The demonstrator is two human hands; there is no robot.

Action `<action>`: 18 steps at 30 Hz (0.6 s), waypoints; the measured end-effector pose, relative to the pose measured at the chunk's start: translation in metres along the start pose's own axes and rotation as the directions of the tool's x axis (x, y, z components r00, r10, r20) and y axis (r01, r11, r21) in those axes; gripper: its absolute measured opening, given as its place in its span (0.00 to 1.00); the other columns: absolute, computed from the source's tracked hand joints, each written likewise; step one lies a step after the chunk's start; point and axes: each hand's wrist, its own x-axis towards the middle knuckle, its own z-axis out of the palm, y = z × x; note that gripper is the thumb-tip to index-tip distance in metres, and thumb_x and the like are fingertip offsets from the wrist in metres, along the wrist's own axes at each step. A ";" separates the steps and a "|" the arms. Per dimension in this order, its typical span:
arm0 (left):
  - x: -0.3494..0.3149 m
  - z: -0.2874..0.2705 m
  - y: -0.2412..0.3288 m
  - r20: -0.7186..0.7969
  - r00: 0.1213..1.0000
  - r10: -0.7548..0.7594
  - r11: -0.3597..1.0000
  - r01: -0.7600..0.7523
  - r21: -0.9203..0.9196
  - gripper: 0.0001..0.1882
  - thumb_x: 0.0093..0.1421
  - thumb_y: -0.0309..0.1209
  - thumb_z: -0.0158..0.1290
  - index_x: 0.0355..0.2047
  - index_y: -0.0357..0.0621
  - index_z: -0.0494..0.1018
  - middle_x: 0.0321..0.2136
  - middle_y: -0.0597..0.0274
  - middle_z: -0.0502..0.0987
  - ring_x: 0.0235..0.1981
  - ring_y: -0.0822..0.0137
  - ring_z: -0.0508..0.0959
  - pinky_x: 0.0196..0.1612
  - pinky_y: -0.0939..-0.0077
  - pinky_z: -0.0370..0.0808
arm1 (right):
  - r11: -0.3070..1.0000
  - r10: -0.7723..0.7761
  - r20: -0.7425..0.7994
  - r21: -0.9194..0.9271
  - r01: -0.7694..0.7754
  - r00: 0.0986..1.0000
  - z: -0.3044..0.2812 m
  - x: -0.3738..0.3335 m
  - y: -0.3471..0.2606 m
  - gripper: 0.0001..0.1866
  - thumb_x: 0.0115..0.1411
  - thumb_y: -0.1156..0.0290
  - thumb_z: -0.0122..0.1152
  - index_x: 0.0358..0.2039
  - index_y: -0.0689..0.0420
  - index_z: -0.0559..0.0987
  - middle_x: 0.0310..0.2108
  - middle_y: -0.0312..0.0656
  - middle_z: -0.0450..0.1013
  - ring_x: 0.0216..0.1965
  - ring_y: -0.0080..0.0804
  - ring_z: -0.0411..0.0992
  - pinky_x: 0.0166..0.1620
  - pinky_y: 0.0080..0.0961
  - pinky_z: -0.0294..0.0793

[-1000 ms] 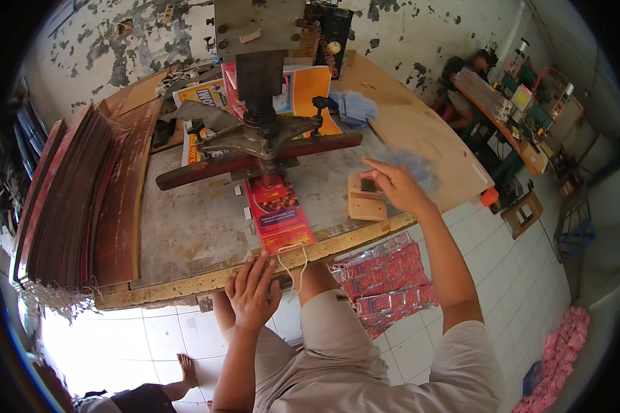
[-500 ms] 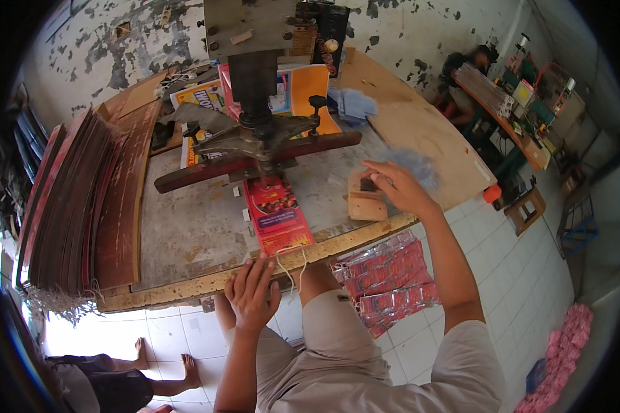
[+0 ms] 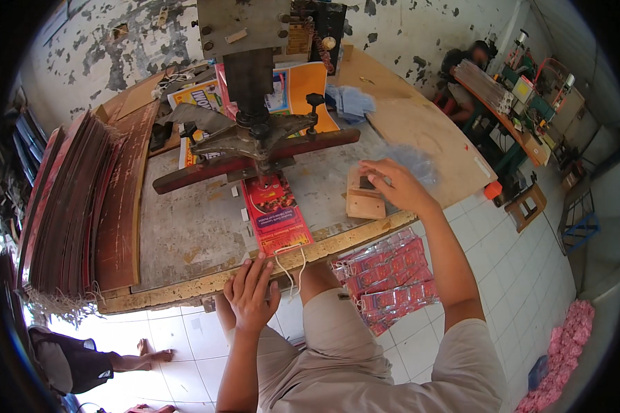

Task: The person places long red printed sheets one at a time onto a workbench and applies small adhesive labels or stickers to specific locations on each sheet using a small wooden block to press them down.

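Note:
Under the red-brown bar of a metal press (image 3: 258, 155) lies a red printed packet (image 3: 277, 213) with a picture of food, its near end by the table's front edge. Two white cords (image 3: 291, 274) hang from that end over the edge. My left hand (image 3: 252, 292) rests on the edge just left of the cords, fingers stretched out and holding nothing. On the right, my right hand (image 3: 401, 187) lies with extended fingers at a small wooden block (image 3: 365, 207) bearing a dark square part. Whether the fingertips press that part I cannot tell.
Tall stacked dark-red boards (image 3: 76, 206) line the table's left side. Printed sheets (image 3: 303, 96) and clear plastic film (image 3: 410, 165) lie behind and to the right. Red packets (image 3: 389, 275) sit below the edge. A person's leg (image 3: 127, 361) shows lower left; another person (image 3: 461, 72) sits far right.
The other person at the lower left has shifted their legs. My hands, the packet and the press stay practically where they were; the view has moved slightly.

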 end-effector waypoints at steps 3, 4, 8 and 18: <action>0.001 0.000 0.000 0.001 1.000 -0.002 1.000 0.002 0.000 0.24 0.65 0.37 0.64 0.62 0.54 0.85 0.70 0.69 0.81 0.70 0.63 0.76 0.73 0.60 0.58 | 0.999 -0.018 -0.001 -0.035 0.018 1.000 0.000 -0.001 0.003 0.25 0.76 0.71 0.64 0.71 0.54 0.80 0.58 0.42 0.85 0.62 0.43 0.77 0.66 0.39 0.77; 0.001 0.001 0.001 -0.001 1.000 -0.001 1.000 0.001 0.000 0.24 0.65 0.37 0.64 0.62 0.54 0.85 0.70 0.69 0.81 0.70 0.63 0.76 0.73 0.60 0.58 | 0.998 -0.026 0.001 -0.050 0.026 1.000 0.000 -0.001 0.004 0.25 0.75 0.71 0.66 0.71 0.54 0.80 0.58 0.42 0.85 0.62 0.43 0.77 0.65 0.38 0.77; 0.000 0.001 0.000 -0.002 1.000 0.000 1.000 0.000 0.006 0.24 0.65 0.37 0.64 0.62 0.55 0.85 0.70 0.70 0.81 0.70 0.63 0.76 0.73 0.60 0.58 | 1.000 0.015 0.001 -0.021 -0.015 1.000 0.000 -0.002 -0.001 0.26 0.72 0.73 0.69 0.70 0.54 0.81 0.58 0.41 0.85 0.61 0.42 0.77 0.66 0.38 0.77; -0.001 0.003 -0.001 -0.006 1.000 0.003 1.000 -0.003 0.010 0.25 0.66 0.37 0.64 0.64 0.56 0.84 0.70 0.71 0.81 0.70 0.63 0.76 0.74 0.60 0.57 | 1.000 0.003 -0.006 -0.009 -0.003 1.000 0.003 -0.003 0.002 0.25 0.70 0.75 0.71 0.68 0.54 0.83 0.58 0.40 0.85 0.60 0.41 0.78 0.66 0.38 0.77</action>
